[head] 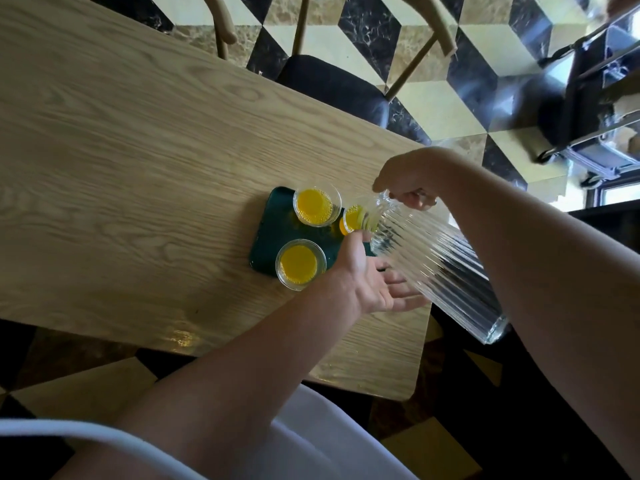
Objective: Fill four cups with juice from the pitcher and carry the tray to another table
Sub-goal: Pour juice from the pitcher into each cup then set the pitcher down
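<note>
Head view: pouring step in hand. Right hand (pixel 408 181), fingers clamped on handle, tips ribbed glass pitcher (pixel 436 261) steeply, spout over third cup (pixel 351 220) on dark green tray (pixel 273 223). Pitcher looks nearly empty. Left hand (pixel 367 275), fingers apart, cradles pitcher underside. Two cups already full: one (pixel 317 206) at tray's far side, one (pixel 300 264) at near edge. Fourth cup not visible, likely behind pitcher. Next: right pitcher, find fourth cup, lift tray level. Wooden table (pixel 138 133); chequered marble floor (pixel 433 109), chair (pixel 332 84) beyond tray.
</note>
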Demonstrator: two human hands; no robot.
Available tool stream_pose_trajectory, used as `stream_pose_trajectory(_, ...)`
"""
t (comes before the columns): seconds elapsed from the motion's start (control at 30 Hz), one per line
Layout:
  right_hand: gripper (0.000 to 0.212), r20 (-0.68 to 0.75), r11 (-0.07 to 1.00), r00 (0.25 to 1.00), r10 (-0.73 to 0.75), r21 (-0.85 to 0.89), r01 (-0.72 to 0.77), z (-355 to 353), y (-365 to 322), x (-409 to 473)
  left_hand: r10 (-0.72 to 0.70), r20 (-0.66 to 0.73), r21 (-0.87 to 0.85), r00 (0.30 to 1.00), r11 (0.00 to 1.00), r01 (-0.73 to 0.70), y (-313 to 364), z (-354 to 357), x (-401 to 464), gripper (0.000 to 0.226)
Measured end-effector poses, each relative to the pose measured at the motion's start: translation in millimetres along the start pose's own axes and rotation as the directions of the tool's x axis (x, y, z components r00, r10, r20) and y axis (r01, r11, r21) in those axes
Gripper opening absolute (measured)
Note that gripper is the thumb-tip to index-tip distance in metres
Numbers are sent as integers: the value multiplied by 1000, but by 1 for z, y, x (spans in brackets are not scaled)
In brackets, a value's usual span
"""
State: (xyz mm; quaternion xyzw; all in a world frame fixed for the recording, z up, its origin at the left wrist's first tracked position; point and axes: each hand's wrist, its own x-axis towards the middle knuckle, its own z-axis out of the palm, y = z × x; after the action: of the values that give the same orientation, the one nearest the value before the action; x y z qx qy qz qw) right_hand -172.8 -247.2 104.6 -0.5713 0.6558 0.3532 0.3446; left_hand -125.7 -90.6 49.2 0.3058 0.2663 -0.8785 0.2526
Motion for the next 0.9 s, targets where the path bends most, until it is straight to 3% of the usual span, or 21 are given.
stream_pose_trajectory(0.17,32,-30,989,990,-140,-57,138,8,4,-2,17,-55,8,998,1000,-17,4,0,-1,85)
stream_pose_trajectory(0.3,31,-16,987,989,-144,-77,143,12,7,-5,38,-47,47,998,998,-36,1,-3,-1,69)
stream_pose_trajectory(0.5,33,-77,991,988,-132,-11,131,11,23,-15,46,-20,79,999,996,-44,-13,-5,-4,75)
stream_pose_trajectory(0.6,41,-97,982,994,-41,181,58,17,38,-19,101,-48,156,994,983,-92,-15,-8,-6,74)
stream_pose_trajectory(0.7,40,-132,897,991,27,440,34,31,61,-33,172,-85,285,981,948,-141,-18,-9,-10,73)
stream_pose_trajectory(0.9,41,-397,614,918,-14,721,321,71,104,-82,316,-65,537,946,810,-233,-26,-4,-22,62)
